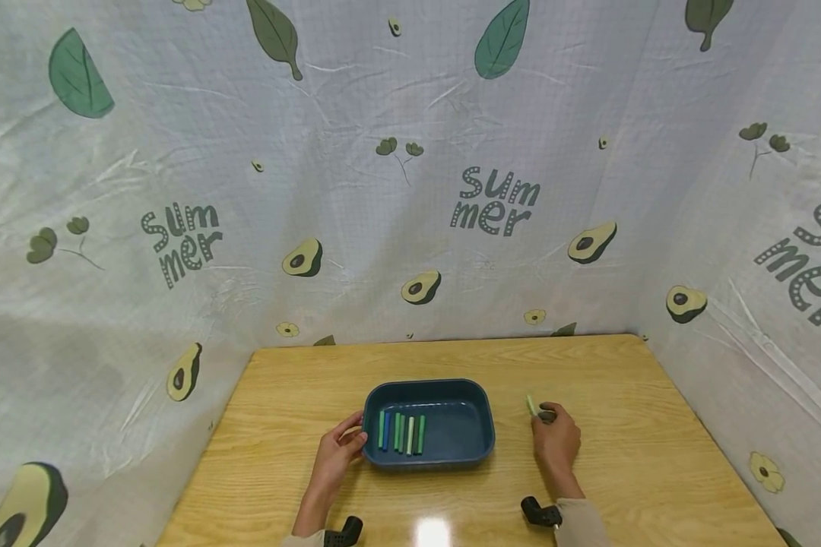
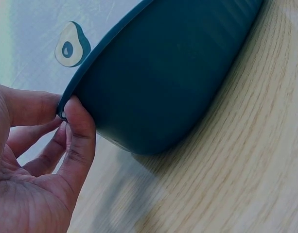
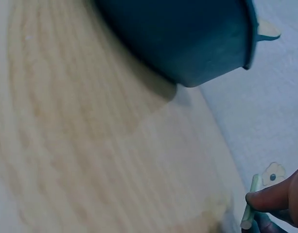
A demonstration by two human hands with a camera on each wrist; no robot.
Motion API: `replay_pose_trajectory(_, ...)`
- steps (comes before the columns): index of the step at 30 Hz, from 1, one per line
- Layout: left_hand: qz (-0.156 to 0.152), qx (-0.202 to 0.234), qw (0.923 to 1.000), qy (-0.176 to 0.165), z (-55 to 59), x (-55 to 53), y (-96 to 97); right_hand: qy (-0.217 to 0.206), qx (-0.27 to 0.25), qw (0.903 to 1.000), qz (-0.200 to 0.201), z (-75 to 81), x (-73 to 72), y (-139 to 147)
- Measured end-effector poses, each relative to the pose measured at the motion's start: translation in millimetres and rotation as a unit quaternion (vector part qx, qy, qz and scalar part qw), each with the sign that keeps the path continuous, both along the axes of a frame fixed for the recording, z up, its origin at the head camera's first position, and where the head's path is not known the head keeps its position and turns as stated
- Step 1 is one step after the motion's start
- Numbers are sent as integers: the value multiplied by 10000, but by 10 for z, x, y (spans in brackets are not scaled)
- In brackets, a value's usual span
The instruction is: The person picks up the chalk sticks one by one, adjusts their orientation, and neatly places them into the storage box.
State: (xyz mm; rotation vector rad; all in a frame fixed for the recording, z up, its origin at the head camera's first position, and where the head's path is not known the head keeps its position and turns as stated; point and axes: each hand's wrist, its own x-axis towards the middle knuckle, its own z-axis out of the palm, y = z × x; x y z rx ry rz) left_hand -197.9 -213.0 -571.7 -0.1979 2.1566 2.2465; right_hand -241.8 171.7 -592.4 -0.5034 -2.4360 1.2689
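Observation:
A dark blue rectangular tray (image 1: 458,433) sits on the table with several chalk sticks (image 1: 401,434) side by side in its left half, mostly green, one blue and one whitish. My left hand (image 1: 335,450) pinches the tray's left rim; the left wrist view shows thumb and finger on either side of the rim (image 2: 106,44). Right of the tray, my right hand (image 1: 558,439) holds a pale green chalk stick (image 3: 251,201) between thumb and fingers, close over the table. Dark patches show at the right fingers in the head view.
The light wooden table (image 1: 629,425) carries the tray near its middle. A faint yellowish smear (image 3: 219,206) lies on the wood by the right hand. White sheeting (image 1: 356,228) printed with avocados and leaves rises behind the table and at both sides.

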Motion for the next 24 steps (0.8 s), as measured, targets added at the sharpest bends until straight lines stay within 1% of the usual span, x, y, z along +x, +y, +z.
replay_pose_trajectory(4, -10, -1, 10000, -4, 6, -5, -2, -67, -131, 9997, 201, 54, 10, 58)
replay_pose_trajectory(10, 2, -56, 10000, 29, 7, -3, 7, -181, -133, 9983, 536, 103, 41, 140)
replay_pose_trajectory(17, 59, -85, 9999, -42, 19, 11, 6, -447, -282, 9965, 653, 135, 82, 142)
replay_pose_trajectory(20, 54, -90, 9999, -62, 13, 8, -1, -419, -200, 9965, 700, 157, 80, 140)
replay_pose_trajectory(24, 48, -110, 9999, -51, 10, 3, -1, -348, -57, 9955, 881, 200, 47, 146)
